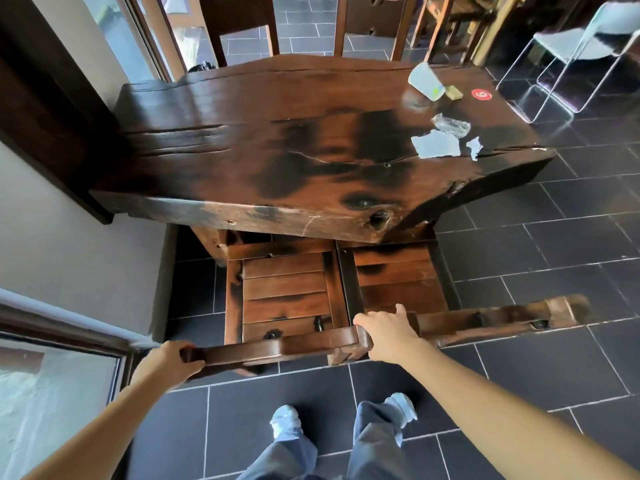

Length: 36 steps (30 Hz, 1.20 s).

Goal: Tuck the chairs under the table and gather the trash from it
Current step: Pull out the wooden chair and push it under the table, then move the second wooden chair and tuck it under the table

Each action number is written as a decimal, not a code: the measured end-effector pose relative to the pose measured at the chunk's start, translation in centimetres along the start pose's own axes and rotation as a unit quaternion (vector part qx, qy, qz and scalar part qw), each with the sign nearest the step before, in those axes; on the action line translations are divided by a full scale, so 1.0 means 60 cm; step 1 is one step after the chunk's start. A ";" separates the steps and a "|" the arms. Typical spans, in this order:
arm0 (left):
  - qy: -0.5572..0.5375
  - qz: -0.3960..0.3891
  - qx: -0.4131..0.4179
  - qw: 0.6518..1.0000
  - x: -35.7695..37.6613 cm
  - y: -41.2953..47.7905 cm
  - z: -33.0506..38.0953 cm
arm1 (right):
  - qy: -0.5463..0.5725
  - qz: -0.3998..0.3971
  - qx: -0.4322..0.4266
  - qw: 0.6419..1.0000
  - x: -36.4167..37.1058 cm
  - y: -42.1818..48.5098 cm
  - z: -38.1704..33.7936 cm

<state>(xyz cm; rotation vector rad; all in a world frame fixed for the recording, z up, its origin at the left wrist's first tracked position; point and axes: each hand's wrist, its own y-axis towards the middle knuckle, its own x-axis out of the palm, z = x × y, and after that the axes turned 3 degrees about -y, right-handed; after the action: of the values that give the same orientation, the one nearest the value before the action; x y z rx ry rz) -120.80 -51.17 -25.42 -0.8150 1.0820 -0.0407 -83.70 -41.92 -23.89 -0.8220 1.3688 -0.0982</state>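
Observation:
Two dark wooden chairs stand side by side at the near edge of the heavy wooden table, their seats partly under it. My left hand grips the left end of the left chair's top rail. My right hand grips the same rail's right end, next to the right chair. On the table's far right lie a tipped plastic cup, a crumpled clear wrapper, torn paper scraps, a small yellowish block and a red round sticker.
Two more wooden chairs stand at the table's far side. A white metal-frame chair sits at the far right. A wall and window frame close in on the left. Dark floor tiles surround the table.

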 end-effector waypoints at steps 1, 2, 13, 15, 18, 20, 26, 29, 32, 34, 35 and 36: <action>0.013 -0.020 0.005 1.000 -0.006 0.006 0.000 | 0.013 0.011 -0.007 1.000 0.005 -0.003 0.004; 0.034 -0.043 0.006 0.998 -0.012 0.015 -0.001 | 0.033 0.024 -0.012 0.999 0.012 -0.007 0.010; 0.101 -0.024 0.340 0.935 0.056 -0.034 0.398 | 0.227 0.193 0.080 0.951 0.081 -0.146 0.106; 0.096 -0.021 0.411 0.906 0.090 -0.074 0.479 | 0.240 0.212 0.138 0.937 0.095 -0.182 0.153; 0.108 -0.041 0.449 0.886 0.145 -0.111 0.573 | 0.261 0.255 0.232 0.902 0.120 -0.242 0.229; 0.135 -0.040 0.465 0.874 0.182 -0.128 0.630 | 0.268 0.267 0.276 0.884 0.144 -0.288 0.276; 0.140 -0.014 0.557 0.819 0.297 -0.222 0.851 | 0.281 0.256 0.381 0.843 0.232 -0.432 0.437; 0.132 -0.002 0.591 0.796 0.344 -0.281 0.952 | 0.289 0.256 0.419 0.822 0.253 -0.489 0.517; 0.143 0.000 0.614 0.776 0.373 -0.332 1.029 | 0.282 0.269 0.431 0.814 0.249 -0.532 0.580; 0.154 0.000 0.620 0.769 0.382 -0.358 1.073 | 0.279 0.274 0.430 0.814 0.239 -0.551 0.617; 0.160 0.004 0.622 0.766 0.385 -0.366 1.094 | 0.275 0.276 0.428 0.816 0.233 -0.556 0.636; 0.167 0.013 0.625 0.762 0.387 -0.371 1.116 | 0.270 0.279 0.425 0.817 0.226 -0.559 0.655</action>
<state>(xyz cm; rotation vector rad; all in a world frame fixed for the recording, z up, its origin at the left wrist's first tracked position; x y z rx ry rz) -48.29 -38.43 -15.33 0.4575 1.1051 -0.8323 -32.36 -55.14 -17.00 0.4184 1.8139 -0.4732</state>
